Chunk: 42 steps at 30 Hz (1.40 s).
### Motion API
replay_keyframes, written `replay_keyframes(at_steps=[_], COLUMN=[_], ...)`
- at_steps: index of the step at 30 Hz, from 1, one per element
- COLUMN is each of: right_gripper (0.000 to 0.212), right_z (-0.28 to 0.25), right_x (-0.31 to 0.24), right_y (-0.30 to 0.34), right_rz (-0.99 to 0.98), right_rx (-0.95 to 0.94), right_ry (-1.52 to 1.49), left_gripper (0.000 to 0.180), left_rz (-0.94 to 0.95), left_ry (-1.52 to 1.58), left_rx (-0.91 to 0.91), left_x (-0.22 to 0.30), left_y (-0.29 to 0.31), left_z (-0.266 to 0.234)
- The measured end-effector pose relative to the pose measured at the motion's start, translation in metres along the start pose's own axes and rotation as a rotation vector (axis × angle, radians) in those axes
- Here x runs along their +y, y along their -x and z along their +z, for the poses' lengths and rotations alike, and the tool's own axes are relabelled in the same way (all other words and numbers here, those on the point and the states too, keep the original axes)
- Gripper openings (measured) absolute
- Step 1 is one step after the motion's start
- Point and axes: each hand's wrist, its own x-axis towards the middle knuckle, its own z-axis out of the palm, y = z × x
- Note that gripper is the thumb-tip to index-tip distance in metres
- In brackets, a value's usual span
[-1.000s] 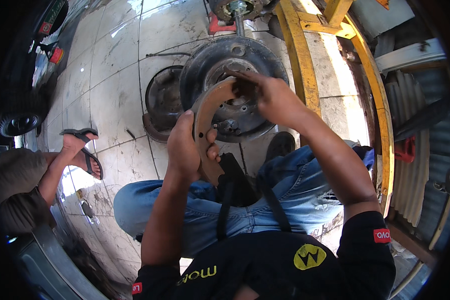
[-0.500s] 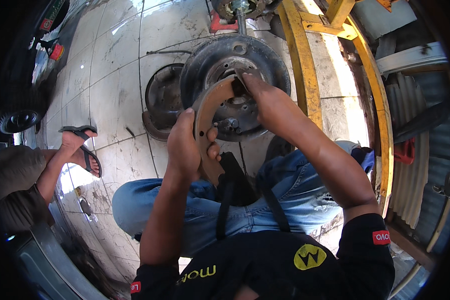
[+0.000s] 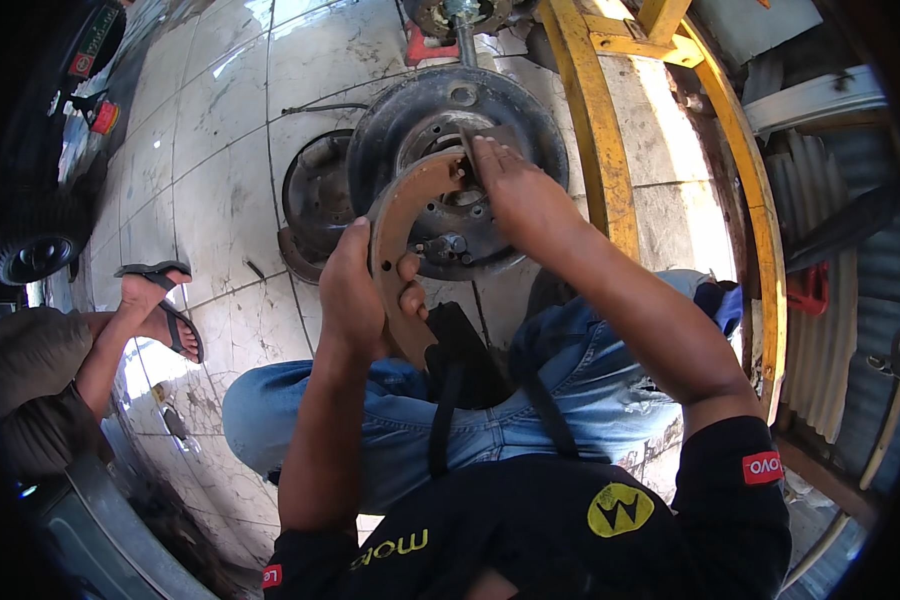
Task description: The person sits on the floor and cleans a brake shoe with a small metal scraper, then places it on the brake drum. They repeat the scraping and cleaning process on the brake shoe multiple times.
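Top hub (image 3: 488, 14) cropped, left grip (image 3: 352, 292) partly hidden

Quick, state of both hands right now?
Left hand: closed around the curved brown shoe.
Right hand: holding a thin flat piece by the shoe's upper end.

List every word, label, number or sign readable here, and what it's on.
I won't copy wording, only place it:
Black shirt: yellow lettering and a round yellow emblem.
Sleeves: red patches with pale lettering.
Red container and red label above, far left: too small to read.
Brake shoe: no lettering visible.
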Motion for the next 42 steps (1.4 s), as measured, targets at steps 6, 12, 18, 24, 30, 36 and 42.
replay_keyframes(at_steps=[6,12,18,24,30,36,42], right_gripper=[0.043,0.035,0.06,0.057,0.057,0.056,0.056], right_z=[0.0,-0.001,-0.011,-0.007,-0.013,-0.006,-0.002], right_x=[-0.005,-0.009,-0.008,-0.01,-0.006,-0.001,0.001], right_y=[0.001,0.004,0.004,0.006,0.0,0.0,0.001], right_rz=[-0.028,-0.082,-0.043,-0.019,0.021,0.099,0.165], right_rx=[0.025,0.165,-0.022,-0.024,-0.114,-0.169,-0.219], right_ry=[-0.055,-0.021,-0.16,-0.142,-0.174,-0.05,-0.116], left_gripper=[0.047,0.047,0.047,0.048,0.048,0.048,0.047], left_rz=[-0.003,0.008,0.001,0.007,0.0,-0.002,0.001], left_ry=[0.009,-0.002,-0.003,-0.02,-0.02,-0.006,-0.006], left_rx=[0.005,-0.007,-0.014,-0.021,-0.01,0.006,-0.013], left_x=[0.003,0.001,0.002,0.001,0.0,0.0,-0.002], left_y=[0.0,0.0,0.001,0.001,0.002,0.002,0.0], left_z=[0.002,0.001,0.001,0.0,-0.001,0.0,-0.004])
